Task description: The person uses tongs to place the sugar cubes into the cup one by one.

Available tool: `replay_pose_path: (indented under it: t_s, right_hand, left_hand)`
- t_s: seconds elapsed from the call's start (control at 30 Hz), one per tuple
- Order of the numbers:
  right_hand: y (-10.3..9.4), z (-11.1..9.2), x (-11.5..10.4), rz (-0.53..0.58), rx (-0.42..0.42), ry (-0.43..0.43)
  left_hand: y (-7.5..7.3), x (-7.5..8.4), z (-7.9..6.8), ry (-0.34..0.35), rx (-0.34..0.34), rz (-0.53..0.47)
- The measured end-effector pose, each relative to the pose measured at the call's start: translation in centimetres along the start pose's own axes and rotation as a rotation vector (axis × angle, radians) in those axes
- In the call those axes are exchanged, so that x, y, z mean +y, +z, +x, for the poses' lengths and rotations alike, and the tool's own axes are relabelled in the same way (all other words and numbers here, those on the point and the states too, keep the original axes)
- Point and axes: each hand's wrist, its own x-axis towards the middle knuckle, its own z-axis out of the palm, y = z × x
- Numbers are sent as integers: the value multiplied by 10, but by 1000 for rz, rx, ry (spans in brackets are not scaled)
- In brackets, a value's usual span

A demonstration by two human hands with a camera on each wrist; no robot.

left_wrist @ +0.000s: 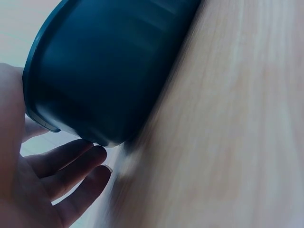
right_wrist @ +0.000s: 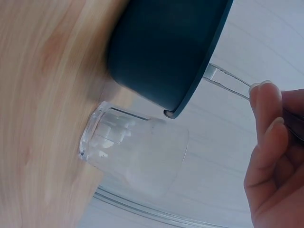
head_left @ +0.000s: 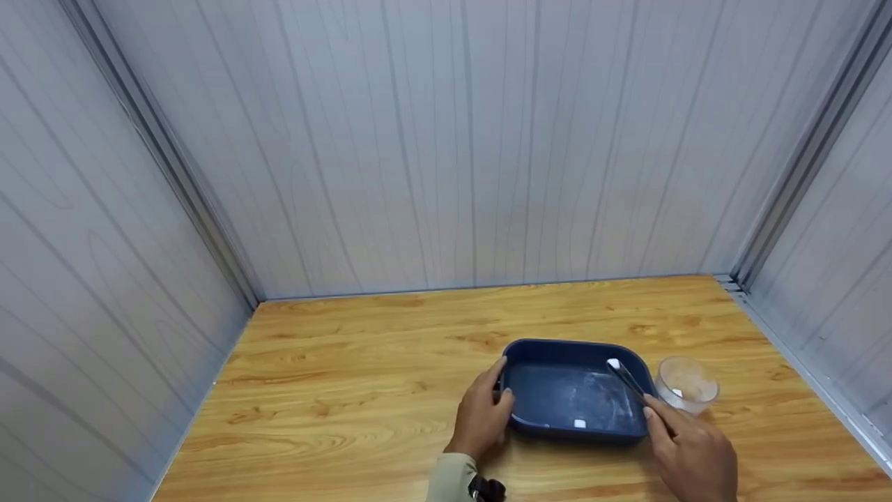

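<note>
A dark blue rectangular dish (head_left: 543, 390) rests on the wooden table. Its left end is gripped by my left hand (head_left: 481, 413), the thumb at the near side and the fingers along the outer wall. Metal tweezers (right_wrist: 228, 78) are pinched in my right hand (head_left: 697, 453). Between their tips is a small white cube (head_left: 613, 363), held over the right part of the dish. Another white cube (head_left: 580, 423) lies inside, near the front wall, and whitish smears mark the bottom. Right beside the dish stands a clear cup (right_wrist: 142, 147) with several white pieces in it.
The wood-grain table (head_left: 334, 390) extends left of the dish and behind it. Pale panelled walls (head_left: 432, 153) enclose the back and both sides. A metal rail (head_left: 801, 376) follows the table's right edge.
</note>
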Motion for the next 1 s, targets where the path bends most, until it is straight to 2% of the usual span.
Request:
replay_pose_path:
  t_s: [0.37,0.7,1.0]
  right_hand:
    - [-7,-2,3,18,74,-6]
    - [-16,-3,5,-35,15,100]
    - [-24,-3,10,-62,51,120]
  left_hand:
    - [-1,0,-1,6,-3,18]
    - [0,0,0,0,-5,11]
    - [0,0,0,-11,-3,9]
